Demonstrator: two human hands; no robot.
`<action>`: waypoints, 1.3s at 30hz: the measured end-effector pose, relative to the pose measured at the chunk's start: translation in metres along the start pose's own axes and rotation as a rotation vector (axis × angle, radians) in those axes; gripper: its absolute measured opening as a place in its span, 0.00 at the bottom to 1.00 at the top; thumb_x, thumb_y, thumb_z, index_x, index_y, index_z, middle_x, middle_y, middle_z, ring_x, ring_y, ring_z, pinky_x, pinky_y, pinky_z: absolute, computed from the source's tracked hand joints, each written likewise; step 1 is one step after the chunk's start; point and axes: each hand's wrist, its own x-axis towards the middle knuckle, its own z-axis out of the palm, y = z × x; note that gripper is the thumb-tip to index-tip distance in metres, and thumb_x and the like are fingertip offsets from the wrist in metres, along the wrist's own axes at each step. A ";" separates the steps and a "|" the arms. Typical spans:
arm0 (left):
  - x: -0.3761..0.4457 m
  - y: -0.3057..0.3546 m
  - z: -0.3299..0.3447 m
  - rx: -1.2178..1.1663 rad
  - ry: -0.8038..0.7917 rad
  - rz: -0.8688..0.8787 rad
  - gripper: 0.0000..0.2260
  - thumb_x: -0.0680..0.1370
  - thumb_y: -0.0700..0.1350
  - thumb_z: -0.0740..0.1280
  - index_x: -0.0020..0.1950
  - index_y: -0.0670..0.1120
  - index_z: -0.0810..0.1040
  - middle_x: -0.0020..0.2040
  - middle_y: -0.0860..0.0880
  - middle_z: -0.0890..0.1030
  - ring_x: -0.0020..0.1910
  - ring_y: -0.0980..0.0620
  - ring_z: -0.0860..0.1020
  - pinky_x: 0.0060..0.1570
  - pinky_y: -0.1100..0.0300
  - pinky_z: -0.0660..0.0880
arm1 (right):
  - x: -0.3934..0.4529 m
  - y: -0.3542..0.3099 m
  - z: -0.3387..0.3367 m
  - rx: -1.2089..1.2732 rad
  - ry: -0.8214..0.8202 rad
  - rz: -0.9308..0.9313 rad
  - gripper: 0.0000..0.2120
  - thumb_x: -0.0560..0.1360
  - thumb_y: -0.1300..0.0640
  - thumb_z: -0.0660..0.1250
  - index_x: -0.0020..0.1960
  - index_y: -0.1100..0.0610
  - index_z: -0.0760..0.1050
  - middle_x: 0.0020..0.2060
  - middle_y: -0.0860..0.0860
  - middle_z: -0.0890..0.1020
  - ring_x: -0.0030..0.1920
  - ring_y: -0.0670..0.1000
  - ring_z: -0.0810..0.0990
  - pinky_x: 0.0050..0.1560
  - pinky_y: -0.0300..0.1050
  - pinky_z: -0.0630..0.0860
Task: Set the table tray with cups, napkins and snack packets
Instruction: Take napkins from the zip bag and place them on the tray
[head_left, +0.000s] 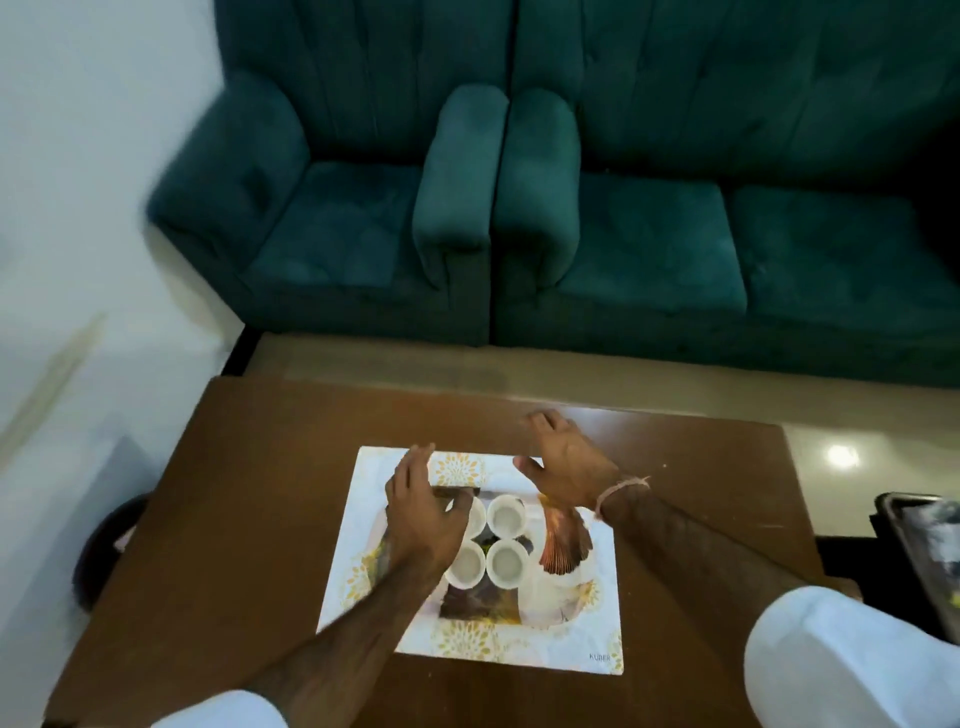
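Note:
A white tray (582, 644) with gold flower prints and a picture in its middle lies flat on the brown wooden table (249, 499). Several white cups (507, 563) stand close together in a square at the tray's centre. My left hand (421, 514) hovers over the left cups, fingers spread, hiding part of the top left one. Over the tray's far right edge is my right hand (566, 462), open and holding nothing. I see no napkins or snack packets on the tray.
A dark green armchair (337, 223) and sofa (727, 234) stand beyond the table. A dark tray or rack (919, 545) with blurred items sits at the right edge. A dark round object (104, 545) lies on the floor at left.

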 end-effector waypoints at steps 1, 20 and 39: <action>0.010 0.017 -0.014 0.024 -0.023 0.053 0.30 0.74 0.46 0.73 0.74 0.47 0.67 0.75 0.45 0.67 0.73 0.43 0.64 0.69 0.49 0.63 | -0.004 -0.008 -0.017 0.002 0.049 0.001 0.29 0.77 0.46 0.63 0.74 0.55 0.60 0.71 0.57 0.67 0.68 0.59 0.69 0.67 0.55 0.70; 0.059 0.385 -0.213 0.216 0.082 0.800 0.36 0.74 0.53 0.69 0.78 0.50 0.57 0.79 0.46 0.59 0.77 0.45 0.57 0.72 0.45 0.59 | -0.129 -0.117 -0.383 -0.099 0.731 -0.043 0.33 0.77 0.46 0.65 0.77 0.54 0.55 0.79 0.53 0.55 0.73 0.61 0.64 0.69 0.62 0.67; -0.093 0.547 0.004 0.288 -0.249 1.035 0.37 0.73 0.56 0.68 0.78 0.52 0.56 0.78 0.47 0.60 0.76 0.44 0.58 0.71 0.44 0.61 | -0.332 0.122 -0.414 -0.088 0.816 0.421 0.31 0.77 0.45 0.64 0.76 0.53 0.58 0.78 0.52 0.55 0.74 0.59 0.62 0.69 0.63 0.66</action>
